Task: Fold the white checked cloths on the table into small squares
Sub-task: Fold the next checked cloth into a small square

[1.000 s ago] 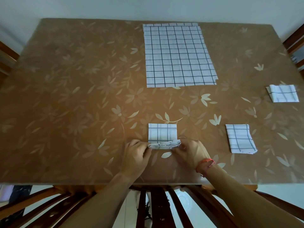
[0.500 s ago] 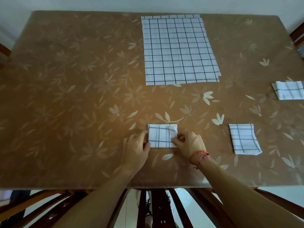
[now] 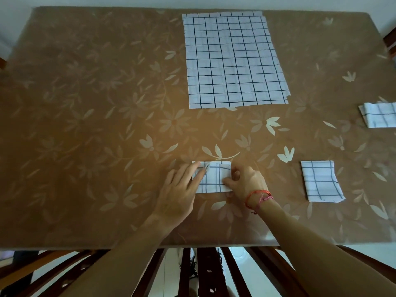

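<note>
Cloth in hand: a small folded checked cloth (image 3: 214, 177) lies near the front edge of the brown flowered surface (image 3: 85, 125), already down to a small near-square.
Left hand (image 3: 182, 189): fingers laid flat on the cloth's left edge, pressing rather than grasping; this grip is released.
Right hand (image 3: 246, 181): fingertips pinch the cloth's right edge, so this grip is clenched on the cloth.
Done: a folded square (image 3: 320, 181) rests to the right, well apart, and a second folded piece (image 3: 379, 114) lies at the far right, partly cut off by the frame.
Left: a stack of flat checked cloths (image 3: 233, 61) lies at the far middle of the surface, unfolded; at least two layers show at its edges, the exact count unclear.
Judgement: the third cloth looks nearly finished, needing only smoothing and setting aside; the flat stack is the bulk of what remains.
</note>
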The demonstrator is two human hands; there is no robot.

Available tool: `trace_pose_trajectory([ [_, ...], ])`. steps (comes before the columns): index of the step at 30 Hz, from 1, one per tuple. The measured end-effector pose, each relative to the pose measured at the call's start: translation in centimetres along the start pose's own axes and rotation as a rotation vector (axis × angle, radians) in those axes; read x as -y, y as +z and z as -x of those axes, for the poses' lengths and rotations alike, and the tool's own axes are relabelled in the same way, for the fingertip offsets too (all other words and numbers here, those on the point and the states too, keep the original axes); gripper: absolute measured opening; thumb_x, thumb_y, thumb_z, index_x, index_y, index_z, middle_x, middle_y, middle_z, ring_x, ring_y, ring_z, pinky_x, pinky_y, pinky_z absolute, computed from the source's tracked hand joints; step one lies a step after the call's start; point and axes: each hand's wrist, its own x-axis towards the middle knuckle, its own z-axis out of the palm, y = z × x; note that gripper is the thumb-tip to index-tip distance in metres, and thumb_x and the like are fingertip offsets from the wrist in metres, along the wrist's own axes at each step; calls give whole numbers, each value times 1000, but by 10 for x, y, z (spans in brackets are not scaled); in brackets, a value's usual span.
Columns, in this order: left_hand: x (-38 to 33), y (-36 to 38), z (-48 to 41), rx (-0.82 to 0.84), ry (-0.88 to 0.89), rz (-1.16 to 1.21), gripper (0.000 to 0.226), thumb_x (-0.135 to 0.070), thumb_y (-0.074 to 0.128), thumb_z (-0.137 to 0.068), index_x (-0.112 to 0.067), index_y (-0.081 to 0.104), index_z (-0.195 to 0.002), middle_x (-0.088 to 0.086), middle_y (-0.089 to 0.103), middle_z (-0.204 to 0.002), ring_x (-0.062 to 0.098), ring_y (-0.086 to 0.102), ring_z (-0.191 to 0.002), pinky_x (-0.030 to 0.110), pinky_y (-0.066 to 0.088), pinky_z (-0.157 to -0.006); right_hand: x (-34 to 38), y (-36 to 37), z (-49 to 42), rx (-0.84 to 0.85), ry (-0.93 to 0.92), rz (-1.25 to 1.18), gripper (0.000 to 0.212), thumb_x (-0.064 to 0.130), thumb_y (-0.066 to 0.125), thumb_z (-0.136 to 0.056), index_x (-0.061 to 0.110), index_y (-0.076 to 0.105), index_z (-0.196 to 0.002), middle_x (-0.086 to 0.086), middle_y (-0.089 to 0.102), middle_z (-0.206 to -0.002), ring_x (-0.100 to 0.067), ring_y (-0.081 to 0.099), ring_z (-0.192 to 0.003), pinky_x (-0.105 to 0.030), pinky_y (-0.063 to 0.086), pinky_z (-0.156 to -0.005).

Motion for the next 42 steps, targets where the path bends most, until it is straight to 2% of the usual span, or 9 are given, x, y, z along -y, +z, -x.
trace_pose_trajectory([
  [5, -1, -5, 0, -67, 71, 37, 48, -2, 54, -89, -10, 54, -136, 8, 46, -147, 24, 44, -135, 40, 37, -102, -4, 4, -4, -17, -4, -15, 24, 38, 67, -75, 33, 57, -97, 9, 66, -84, -17, 62, -76, -33, 54, -65],
  [9, 8, 8, 0, 53, 52, 11, 36, -13, 56, -95, -6, 59, -130, 8, 51, -144, 22, 38, -140, 43, 34, -110, -7, 7, -6, -27, 0, -17, 23, 37, 67, -75, 31, 55, -93, 9, 66, -83, -17, 63, -76, -35, 56, -65],
  [14, 15, 20, 2, 161, -25, -33, 48, -26, 28, -103, -5, 45, -143, 9, 36, -155, 21, 25, -146, 45, 24, -117, -8, 9, -6, -49, 0, -13, 26, 38, 67, -73, 30, 52, -92, 8, 66, -81, -18, 63, -74, -38, 57, -66],
  [18, 13, 24, 5, 182, -56, -19, 52, -27, 26, -102, -5, 35, -148, 9, 27, -158, 20, 18, -148, 41, 17, -119, -5, 6, 1, -70, -20, 73, 31, 40, 63, -76, 30, 47, -100, 5, 62, -89, -21, 60, -77, -38, 55, -67],
  [22, 15, 27, 8, 181, -55, 2, 53, -28, 24, -103, -7, 25, -152, 7, 18, -161, 17, 9, -150, 40, 16, -119, 12, 21, 12, -416, -483, 255, 39, 37, 54, -84, 13, 58, -115, -7, 53, -105, -26, 53, -92, -38, 50, -75],
  [24, 15, 26, 7, 183, -50, 6, 52, -29, 22, -103, -6, 29, -150, 9, 21, -160, 18, 10, -150, 41, 21, -119, 21, 41, 13, -371, -715, 320, 47, 34, 47, -92, 8, 55, -130, -13, 54, -128, -29, 51, -117, -41, 47, -96],
  [26, 14, 26, 7, 179, -47, 7, 53, -29, 22, -103, -2, 33, -148, 12, 27, -158, 20, 16, -149, 42, 24, -118, 22, 63, 9, -287, -823, 407, 51, 26, 41, -95, 2, 44, -140, -17, 42, -146, -31, 37, -137, -42, 32, -114],
  [30, 17, 30, 9, 135, -9, 16, 54, -28, 14, -105, 0, 25, -151, 13, 21, -160, 21, 12, -150, 42, 23, -118, 11, 77, -4, -170, -776, 443, 56, 26, 33, -98, -2, 30, -146, -17, 27, -154, -29, 20, -146, -45, 30, -114],
  [42, 17, 31, 9, 195, -13, -4, 54, -25, 21, -104, -1, 20, -152, 14, 14, -161, 23, 7, -150, 43, 21, -119, 5, 64, -5, -122, -701, 556, 63, 38, 27, -96, 0, 31, -147, -16, 26, -155, -26, 21, -145, -42, 24, -117],
])
